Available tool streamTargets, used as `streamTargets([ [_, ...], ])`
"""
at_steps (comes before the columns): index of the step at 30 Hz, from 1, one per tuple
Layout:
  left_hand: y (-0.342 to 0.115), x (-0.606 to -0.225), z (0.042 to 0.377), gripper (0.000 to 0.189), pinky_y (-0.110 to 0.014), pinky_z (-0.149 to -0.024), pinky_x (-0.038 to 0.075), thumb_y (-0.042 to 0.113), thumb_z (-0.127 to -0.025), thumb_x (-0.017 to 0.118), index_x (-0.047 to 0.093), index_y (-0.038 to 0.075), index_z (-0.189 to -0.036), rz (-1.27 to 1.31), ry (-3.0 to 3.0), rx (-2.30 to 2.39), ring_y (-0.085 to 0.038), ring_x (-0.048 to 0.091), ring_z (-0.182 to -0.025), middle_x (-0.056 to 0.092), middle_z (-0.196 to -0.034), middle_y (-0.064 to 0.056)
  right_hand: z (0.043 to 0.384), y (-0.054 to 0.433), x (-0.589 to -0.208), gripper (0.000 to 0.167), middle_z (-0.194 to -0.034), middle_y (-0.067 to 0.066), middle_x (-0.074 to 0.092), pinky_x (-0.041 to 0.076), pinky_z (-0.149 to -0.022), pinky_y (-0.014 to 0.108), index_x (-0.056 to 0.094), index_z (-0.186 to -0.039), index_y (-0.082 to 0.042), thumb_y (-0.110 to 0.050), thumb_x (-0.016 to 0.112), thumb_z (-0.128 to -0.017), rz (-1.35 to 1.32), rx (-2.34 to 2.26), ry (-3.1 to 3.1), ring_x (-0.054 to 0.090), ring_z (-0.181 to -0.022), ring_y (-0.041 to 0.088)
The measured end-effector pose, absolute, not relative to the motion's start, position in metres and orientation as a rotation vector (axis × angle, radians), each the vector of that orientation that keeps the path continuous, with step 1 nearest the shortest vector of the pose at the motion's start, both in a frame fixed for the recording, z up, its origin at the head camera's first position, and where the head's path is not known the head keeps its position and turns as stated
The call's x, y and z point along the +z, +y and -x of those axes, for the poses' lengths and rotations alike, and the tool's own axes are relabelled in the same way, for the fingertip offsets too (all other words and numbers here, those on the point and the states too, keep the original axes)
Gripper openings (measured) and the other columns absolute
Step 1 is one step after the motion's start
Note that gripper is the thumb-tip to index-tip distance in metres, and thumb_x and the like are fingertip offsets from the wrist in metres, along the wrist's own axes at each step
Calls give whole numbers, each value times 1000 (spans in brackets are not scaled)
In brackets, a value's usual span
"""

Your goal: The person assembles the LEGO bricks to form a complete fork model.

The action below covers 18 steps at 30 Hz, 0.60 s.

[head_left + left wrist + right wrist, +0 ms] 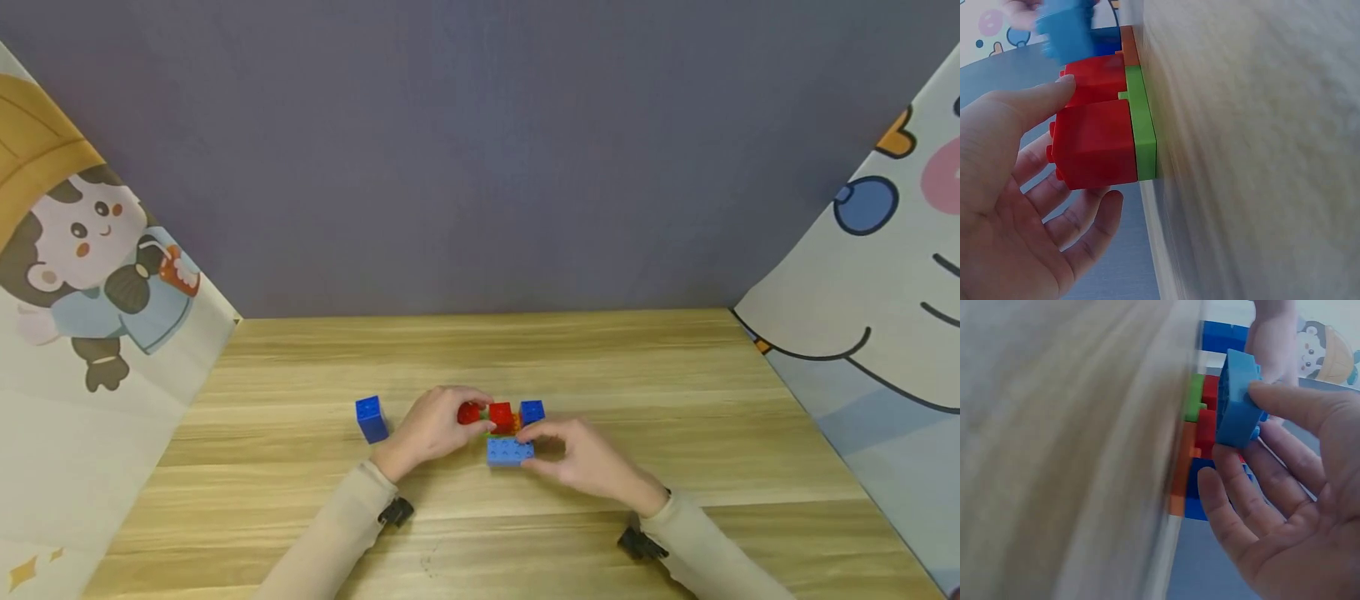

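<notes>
A low build stands on the table: a green plate (1142,125) and an orange plate (1182,469) end to end, with two red bricks (1094,144) and a dark blue brick (532,411) on top. My left hand (438,423) holds the build at the red bricks, thumb on one side and fingers on the far side. With thumb and fingers my right hand (585,460) pinches a light blue brick (510,452). That brick is tilted in the right wrist view, raised off the table in front of the build. Its studs face the palm there.
A separate dark blue brick (372,418) stands left of my left hand on the wooden table (480,542). A grey wall (480,167) rises behind the table, and printed panels flank it on both sides.
</notes>
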<state>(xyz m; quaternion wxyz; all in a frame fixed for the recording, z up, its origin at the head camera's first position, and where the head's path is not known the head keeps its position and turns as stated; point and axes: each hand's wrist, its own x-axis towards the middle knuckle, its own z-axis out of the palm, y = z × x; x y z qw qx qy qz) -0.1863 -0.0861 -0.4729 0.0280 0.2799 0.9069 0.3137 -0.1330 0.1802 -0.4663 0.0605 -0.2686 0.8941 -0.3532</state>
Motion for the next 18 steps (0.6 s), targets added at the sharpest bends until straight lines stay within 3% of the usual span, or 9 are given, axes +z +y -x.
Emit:
streamTargets([
  [8,-86,-472,187,35,-30,-82,56,36,-98,79,77,19,-128,-872,2802,962,-7,67,-91,80,-119,1,137,177,-474,27,-116,3,81,62,-88,30,81,-117,-13,-22,85,-92,805,-1038,2666,75,-101,17],
  [18,-82,-471,187,45,-27,-78,55,39,-96,81,74,12,-131,-890,2797,933,-6,65,-84,80,-116,-1,136,172,-478,29,-115,2,80,60,-85,29,81,-115,-14,-17,88,-87,785,-1002,2692,74,-99,15],
])
